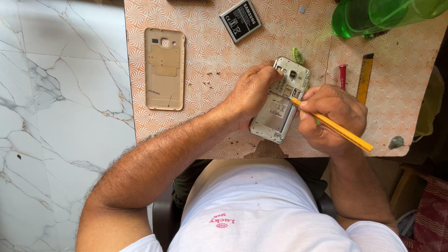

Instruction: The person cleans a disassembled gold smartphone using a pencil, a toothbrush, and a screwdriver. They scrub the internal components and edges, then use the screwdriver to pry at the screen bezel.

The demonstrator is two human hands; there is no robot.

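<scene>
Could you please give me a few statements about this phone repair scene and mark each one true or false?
1. The left hand steadies the opened phone. True.
2. The right hand holds a red screwdriver. False: it holds a yellow tool.
3. The battery sits inside the phone. False: it lies apart on the table.
4. The gold back cover lies left of the phone. True.

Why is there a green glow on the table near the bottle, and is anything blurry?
Head view: daylight passes through the green bottle and tints the table beside it green; the phone, left hand and right hand with the yellow tool look sharp, with soft shadows; the shirt looks pale and bright.
</scene>
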